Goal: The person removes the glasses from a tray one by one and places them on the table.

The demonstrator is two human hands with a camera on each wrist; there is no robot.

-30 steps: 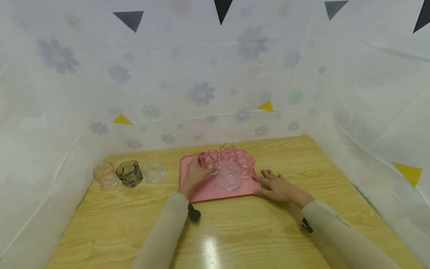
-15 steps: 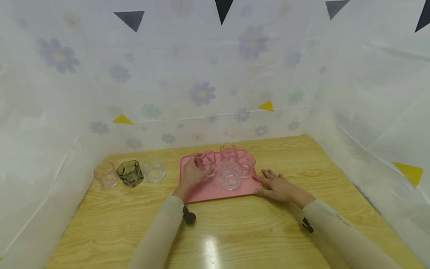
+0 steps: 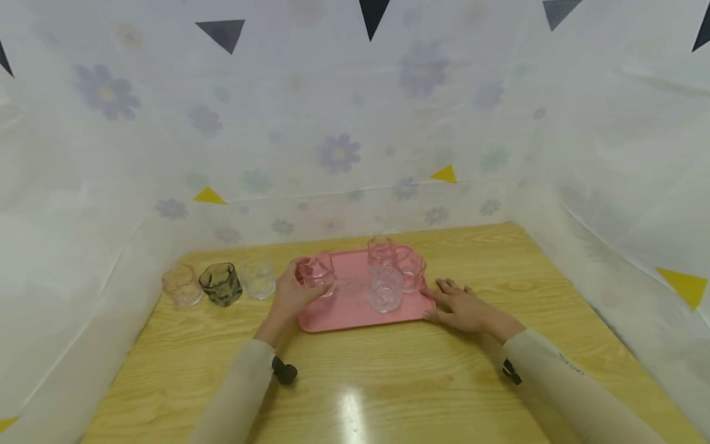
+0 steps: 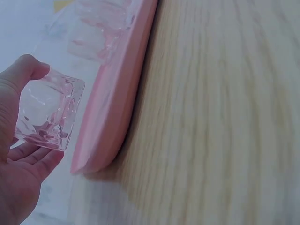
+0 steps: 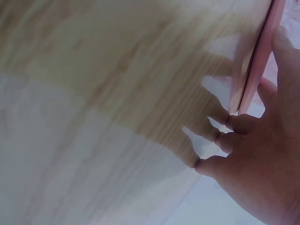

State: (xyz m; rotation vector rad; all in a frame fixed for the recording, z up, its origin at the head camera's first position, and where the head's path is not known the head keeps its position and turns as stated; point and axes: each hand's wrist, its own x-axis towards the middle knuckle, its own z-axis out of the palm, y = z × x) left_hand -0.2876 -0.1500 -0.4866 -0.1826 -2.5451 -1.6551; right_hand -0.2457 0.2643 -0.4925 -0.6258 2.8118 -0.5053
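In the head view my left hand (image 3: 288, 296) grips a see-through, wavy-sided glass tumbler (image 3: 320, 271) over the left end of a pink tray (image 3: 344, 311). The left wrist view shows the thumb on one side of this tumbler (image 4: 51, 110) and curled fingers on the other, close by the tray's end. At the tray's right end lies my right hand (image 3: 463, 308), fingers spread. Its thumb and index finger touch the tray's rim (image 5: 262, 56), while the other fingertips rest on the wooden table. Three more see-through tumblers stand on the tray's right half, the nearest clear (image 3: 385, 293).
Left of the tray, a row on the table (image 3: 355, 382) holds an amber-pink tumbler (image 3: 182, 287), a smoky grey tumbler (image 3: 222, 285) and a clear tumbler (image 3: 258, 280). A white flowered sheet (image 3: 333, 111) encloses the table at the back and sides.
My left hand has moved left with its tumbler, away from the other tumblers and toward the tray's left end. The right hand has stayed at the tray's right edge.
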